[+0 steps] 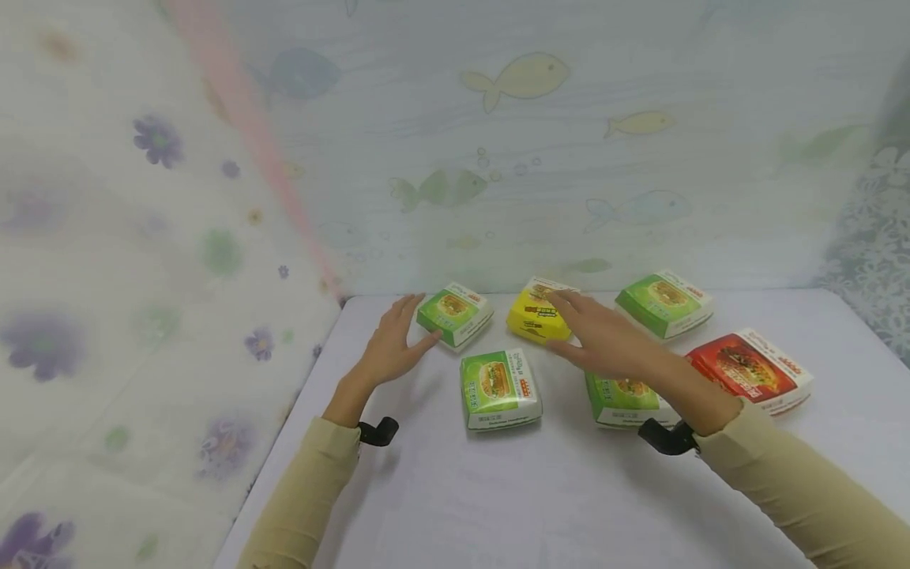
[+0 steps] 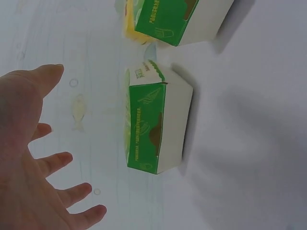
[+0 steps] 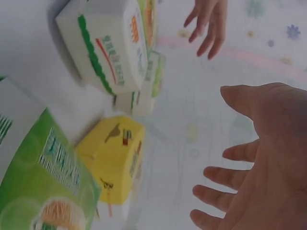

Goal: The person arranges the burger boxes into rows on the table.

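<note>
My left hand (image 1: 389, 340) is held above the table with its fingers spread, at the left of a green-and-white burger box (image 1: 453, 312). In the left wrist view, that hand (image 2: 33, 158) and a green box (image 2: 160, 124) are apart. My right hand (image 1: 604, 336) is also spread and holds nothing. In the head view it overlaps a yellow burger box (image 1: 529, 316) and a nearer green burger box (image 1: 618, 405), hiding part of both. A gap separates the right hand (image 3: 268, 153) from the yellow box (image 3: 112, 158) in the right wrist view.
Another green box (image 1: 500, 387) sits front left of the right hand. Farther right are a green box (image 1: 664, 304) and a red burger box (image 1: 750, 367). Behind the white table (image 1: 469, 506) hangs a fish-print curtain (image 1: 526, 158); a flowered sheet (image 1: 142, 276) borders its left side.
</note>
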`<control>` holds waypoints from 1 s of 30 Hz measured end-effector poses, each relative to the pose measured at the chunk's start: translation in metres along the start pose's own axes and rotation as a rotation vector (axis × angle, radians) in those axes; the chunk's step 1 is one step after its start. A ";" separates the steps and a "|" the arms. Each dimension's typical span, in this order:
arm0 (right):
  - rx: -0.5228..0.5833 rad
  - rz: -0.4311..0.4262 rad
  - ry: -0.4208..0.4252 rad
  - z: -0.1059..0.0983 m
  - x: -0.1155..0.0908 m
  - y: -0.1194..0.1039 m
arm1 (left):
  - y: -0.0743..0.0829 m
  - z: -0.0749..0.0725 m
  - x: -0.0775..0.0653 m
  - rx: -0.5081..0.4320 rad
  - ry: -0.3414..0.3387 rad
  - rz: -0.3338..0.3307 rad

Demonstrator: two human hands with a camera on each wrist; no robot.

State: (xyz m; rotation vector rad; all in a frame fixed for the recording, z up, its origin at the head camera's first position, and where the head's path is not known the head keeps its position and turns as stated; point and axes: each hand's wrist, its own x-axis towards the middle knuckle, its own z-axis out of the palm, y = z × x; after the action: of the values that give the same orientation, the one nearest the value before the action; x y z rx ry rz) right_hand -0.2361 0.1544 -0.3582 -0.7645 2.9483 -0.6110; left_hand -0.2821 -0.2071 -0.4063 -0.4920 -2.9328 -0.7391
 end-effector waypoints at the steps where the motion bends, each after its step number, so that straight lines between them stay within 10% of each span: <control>1: 0.027 0.008 -0.009 0.002 0.003 -0.002 | 0.000 0.000 0.001 -0.012 -0.002 -0.003; 30: 0.388 0.152 -0.041 0.044 0.097 -0.034 | -0.030 0.005 0.041 -0.260 -0.089 -0.151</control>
State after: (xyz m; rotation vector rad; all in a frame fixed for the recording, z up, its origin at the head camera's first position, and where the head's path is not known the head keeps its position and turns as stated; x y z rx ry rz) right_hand -0.3002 0.0650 -0.3795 -0.5015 2.6881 -1.0906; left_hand -0.3312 -0.2182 -0.4176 -0.3301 -2.9958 -1.1557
